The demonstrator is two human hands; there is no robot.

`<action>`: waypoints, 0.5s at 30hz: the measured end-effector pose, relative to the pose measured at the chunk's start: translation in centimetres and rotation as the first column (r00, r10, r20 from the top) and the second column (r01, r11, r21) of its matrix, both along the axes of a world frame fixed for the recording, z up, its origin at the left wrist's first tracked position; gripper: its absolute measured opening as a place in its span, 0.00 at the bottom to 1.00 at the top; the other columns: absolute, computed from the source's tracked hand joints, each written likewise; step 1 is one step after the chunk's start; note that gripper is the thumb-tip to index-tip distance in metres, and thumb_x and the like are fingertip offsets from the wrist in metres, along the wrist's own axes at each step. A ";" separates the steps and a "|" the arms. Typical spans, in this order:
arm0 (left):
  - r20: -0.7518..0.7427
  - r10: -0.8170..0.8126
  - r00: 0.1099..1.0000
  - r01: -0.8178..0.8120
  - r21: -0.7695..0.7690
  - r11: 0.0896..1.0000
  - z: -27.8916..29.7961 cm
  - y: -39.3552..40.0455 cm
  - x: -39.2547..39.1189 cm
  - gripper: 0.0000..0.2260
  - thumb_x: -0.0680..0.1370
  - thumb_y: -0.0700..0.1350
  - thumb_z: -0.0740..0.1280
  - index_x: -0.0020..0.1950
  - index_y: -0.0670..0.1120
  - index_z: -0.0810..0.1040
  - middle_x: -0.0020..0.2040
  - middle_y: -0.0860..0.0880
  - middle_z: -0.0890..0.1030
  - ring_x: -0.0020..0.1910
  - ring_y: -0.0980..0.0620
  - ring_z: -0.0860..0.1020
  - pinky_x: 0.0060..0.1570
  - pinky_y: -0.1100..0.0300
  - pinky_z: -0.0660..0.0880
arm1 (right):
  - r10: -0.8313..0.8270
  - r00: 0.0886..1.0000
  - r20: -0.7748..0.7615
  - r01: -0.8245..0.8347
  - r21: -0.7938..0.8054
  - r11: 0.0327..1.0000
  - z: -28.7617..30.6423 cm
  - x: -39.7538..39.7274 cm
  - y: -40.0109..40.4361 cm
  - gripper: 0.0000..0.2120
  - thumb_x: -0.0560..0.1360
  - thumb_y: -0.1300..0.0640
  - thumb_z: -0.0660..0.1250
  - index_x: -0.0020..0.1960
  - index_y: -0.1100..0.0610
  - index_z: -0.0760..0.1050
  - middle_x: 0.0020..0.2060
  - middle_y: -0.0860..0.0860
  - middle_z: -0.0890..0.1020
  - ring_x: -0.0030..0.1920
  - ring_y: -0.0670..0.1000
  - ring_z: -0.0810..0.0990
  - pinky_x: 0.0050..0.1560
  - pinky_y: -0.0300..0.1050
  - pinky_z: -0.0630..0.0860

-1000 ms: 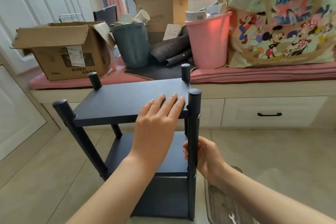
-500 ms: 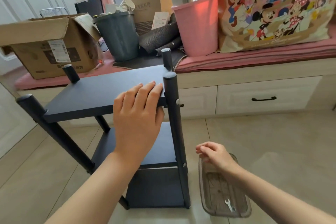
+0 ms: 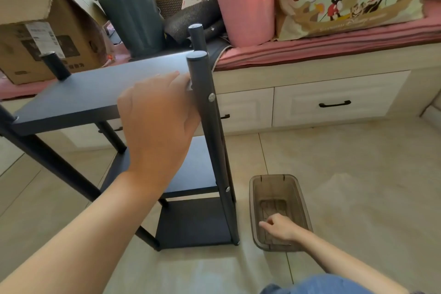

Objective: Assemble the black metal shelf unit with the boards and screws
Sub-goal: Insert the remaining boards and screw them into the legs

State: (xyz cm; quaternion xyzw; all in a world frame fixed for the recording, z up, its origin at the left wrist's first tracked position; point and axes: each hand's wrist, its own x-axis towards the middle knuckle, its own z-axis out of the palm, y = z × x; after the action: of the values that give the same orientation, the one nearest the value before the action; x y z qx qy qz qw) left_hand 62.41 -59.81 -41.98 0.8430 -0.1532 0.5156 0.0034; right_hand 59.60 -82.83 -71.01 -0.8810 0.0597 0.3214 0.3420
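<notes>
Black metal shelf unit (image 3: pixel 114 93) stands upright on the floor, three boards fitted. Left hand (image 3: pixel 157 122) still rests on the top board, fingers extended against the near post (image 3: pixel 202 93). Right hand (image 3: pixel 279 227) has let go of that post and dropped into the clear tray (image 3: pixel 303 200), fingers loosely curled; probably fetching the wrench or a screw.

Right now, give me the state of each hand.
Left hand: open, resting flat on the top board.
Right hand: inside the clear bin, grip cannot be told.
</notes>
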 end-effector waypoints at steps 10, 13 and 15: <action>-0.015 0.007 1.000 -0.008 -0.030 1.000 0.1 -0.2 -0.2 0.14 0.83 0.50 0.62 0.64 0.43 0.76 0.60 0.42 0.79 0.59 0.38 0.76 0.58 0.45 0.67 | 0.169 0.984 -0.060 -0.161 0.118 0.980 -1.3 -1.4 2.0 0.12 0.79 0.52 0.66 0.58 0.57 0.80 0.50 0.49 0.83 0.49 0.47 0.81 0.50 0.40 0.78; -0.013 0.014 1.000 -0.015 -0.033 0.999 0.1 -0.2 -0.2 0.15 0.84 0.51 0.61 0.64 0.43 0.76 0.59 0.43 0.79 0.59 0.39 0.75 0.58 0.45 0.67 | 0.155 0.988 -0.012 -0.154 0.072 0.985 -1.5 -0.6 1.3 0.12 0.79 0.58 0.67 0.60 0.59 0.80 0.54 0.52 0.83 0.51 0.47 0.81 0.52 0.40 0.78; -0.020 0.019 1.000 -0.019 -0.035 0.999 0.2 -0.2 -0.3 0.15 0.84 0.51 0.60 0.65 0.43 0.76 0.59 0.43 0.79 0.58 0.40 0.75 0.58 0.46 0.67 | 0.165 0.986 0.038 -0.161 -0.088 0.983 -2.2 0.0 0.4 0.10 0.78 0.62 0.65 0.58 0.61 0.80 0.56 0.54 0.82 0.55 0.52 0.81 0.56 0.44 0.78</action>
State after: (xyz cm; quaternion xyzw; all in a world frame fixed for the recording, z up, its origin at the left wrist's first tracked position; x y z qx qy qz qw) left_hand 62.11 -60.00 -41.80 0.8492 -0.1360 0.5100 0.0150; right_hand 59.61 -82.46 -73.19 -0.9038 -0.0068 0.3253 0.2780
